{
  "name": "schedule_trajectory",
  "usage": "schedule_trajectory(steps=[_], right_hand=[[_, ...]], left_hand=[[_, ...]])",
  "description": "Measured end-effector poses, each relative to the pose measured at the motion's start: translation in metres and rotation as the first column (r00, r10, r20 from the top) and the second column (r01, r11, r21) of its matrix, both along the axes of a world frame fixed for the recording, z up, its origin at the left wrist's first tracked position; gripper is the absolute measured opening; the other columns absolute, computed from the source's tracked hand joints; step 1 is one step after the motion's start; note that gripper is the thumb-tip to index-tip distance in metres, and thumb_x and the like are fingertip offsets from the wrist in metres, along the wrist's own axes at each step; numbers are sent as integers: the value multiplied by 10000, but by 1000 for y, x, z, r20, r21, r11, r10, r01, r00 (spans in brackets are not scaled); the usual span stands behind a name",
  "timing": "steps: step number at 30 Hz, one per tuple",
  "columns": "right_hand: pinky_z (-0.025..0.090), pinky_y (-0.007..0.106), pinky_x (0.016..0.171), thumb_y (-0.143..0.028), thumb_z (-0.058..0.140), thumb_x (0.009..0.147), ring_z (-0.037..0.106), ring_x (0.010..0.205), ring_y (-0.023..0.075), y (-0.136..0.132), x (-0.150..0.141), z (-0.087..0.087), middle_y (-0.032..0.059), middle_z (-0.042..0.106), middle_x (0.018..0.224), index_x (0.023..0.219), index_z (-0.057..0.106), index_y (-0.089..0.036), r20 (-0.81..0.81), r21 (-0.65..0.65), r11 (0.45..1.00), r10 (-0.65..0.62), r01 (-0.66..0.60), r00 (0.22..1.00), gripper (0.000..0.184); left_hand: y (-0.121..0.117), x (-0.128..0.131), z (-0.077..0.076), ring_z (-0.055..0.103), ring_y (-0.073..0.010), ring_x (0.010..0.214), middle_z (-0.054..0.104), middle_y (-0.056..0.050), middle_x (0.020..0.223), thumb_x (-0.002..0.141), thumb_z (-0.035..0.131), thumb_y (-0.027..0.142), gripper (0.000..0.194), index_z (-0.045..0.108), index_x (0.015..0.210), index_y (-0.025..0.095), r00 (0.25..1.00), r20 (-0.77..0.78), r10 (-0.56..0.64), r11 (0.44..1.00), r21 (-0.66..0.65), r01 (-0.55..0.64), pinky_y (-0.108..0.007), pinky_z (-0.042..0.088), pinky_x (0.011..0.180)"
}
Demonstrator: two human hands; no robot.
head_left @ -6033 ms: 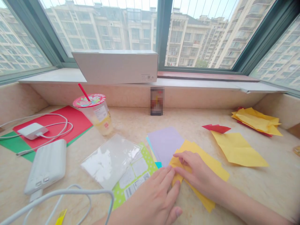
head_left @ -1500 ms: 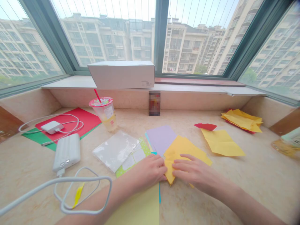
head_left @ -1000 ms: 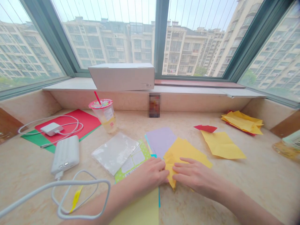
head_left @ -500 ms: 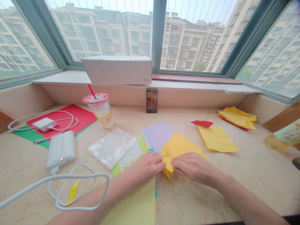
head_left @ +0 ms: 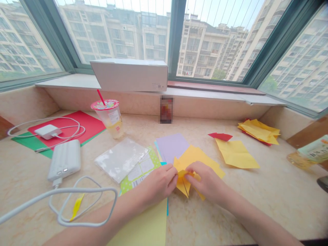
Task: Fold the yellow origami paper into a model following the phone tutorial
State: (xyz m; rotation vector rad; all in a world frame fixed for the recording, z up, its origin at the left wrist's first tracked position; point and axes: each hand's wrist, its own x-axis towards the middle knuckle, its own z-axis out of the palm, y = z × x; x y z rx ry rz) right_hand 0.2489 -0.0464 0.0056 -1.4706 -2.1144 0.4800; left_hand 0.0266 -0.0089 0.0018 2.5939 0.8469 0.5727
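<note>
Pinching the folded yellow paper [head_left: 182, 186] by its two sides, with the left hand [head_left: 160, 181] curled on one edge and the right hand [head_left: 205, 176] curled on the other. Held near the middle of the table [head_left: 205, 222], just in front of bigger yellow sheets [head_left: 205, 160] and purple paper [head_left: 171, 147]. Held to the right of a green dotted card [head_left: 154, 160], partly under a clear plastic bag [head_left: 119, 159]. Well apart from a drink cup [head_left: 109, 118] with a red straw [head_left: 100, 97], a white power bank [head_left: 66, 157] on the far left, and a yellow square [head_left: 237, 153] next to folded red paper [head_left: 220, 136] on the right.
</note>
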Motion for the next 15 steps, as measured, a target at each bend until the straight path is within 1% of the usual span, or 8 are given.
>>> schedule_trajectory(steps=[3, 5, 8, 10, 11, 13, 15], right_hand=[[541, 338, 711, -164, 549, 940, 678, 806, 209, 1, -6, -8, 41, 714, 870, 899, 647, -206, -16, 2, 1000, -22, 22, 1000, 114], [543, 338, 709, -151, 516, 957, 667, 803, 205, 1, -9, -12, 45, 702, 875, 924, 629, -207, -45, 42, 999, -11, 13, 999, 130], [553, 344, 723, -137, 473, 980, 658, 825, 208, 1, -12, -12, 52, 691, 900, 953, 597, -214, -91, 144, 989, 47, -34, 995, 148], [559, 347, 736, -130, 451, 991, 654, 856, 212, 0, -14, -11, 59, 686, 926, 967, 577, -219, -115, 232, 970, 96, -67, 989, 156], [562, 347, 743, -129, 442, 997, 651, 873, 213, 0, -14, -9, 62, 682, 939, 977, 570, -221, -123, 272, 959, 120, -83, 985, 159], [566, 347, 755, -130, 433, 1004, 645, 899, 213, 0, -14, -8, 65, 671, 956, 1002, 562, -226, -134, 331, 937, 160, -107, 978, 161], [572, 346, 759, -142, 432, 1013, 644, 906, 210, 0, -14, -8, 64, 664, 961, 1025, 565, -231, -141, 352, 928, 179, -120, 974, 161]], left_hand=[[-2, 2, 0, 540, -158, 699, 549, -3, 817, 908, 541, 180, 88, 525, 822, 191, 999, 7, 47, 996, -80, -46, -280, 453, 646], [-2, 4, -1, 558, -168, 750, 563, -13, 892, 861, 579, 153, 66, 528, 879, 192, 992, 50, 116, 984, -143, -108, -293, 473, 678], [0, 6, -5, 581, -172, 815, 578, -58, 1066, 811, 592, 87, 273, 543, 1062, 181, 960, 161, 228, 952, -245, -185, -317, 498, 734], [2, 6, -6, 596, -169, 798, 580, -96, 1145, 816, 631, 123, 445, 503, 1240, 168, 934, 217, 283, 920, -335, -202, -327, 509, 729], [4, 6, -6, 605, -168, 779, 588, -109, 1161, 820, 658, 162, 534, 462, 1317, 162, 922, 236, 306, 901, -386, -199, -330, 514, 717], [6, 5, -3, 625, -163, 747, 611, -124, 1176, 815, 698, 226, 679, 385, 1413, 157, 903, 268, 335, 852, -496, -168, -328, 522, 704], [6, 5, 1, 640, -157, 759, 630, -123, 1200, 820, 693, 231, 702, 366, 1438, 171, 887, 303, 348, 811, -571, -124, -317, 526, 714]])
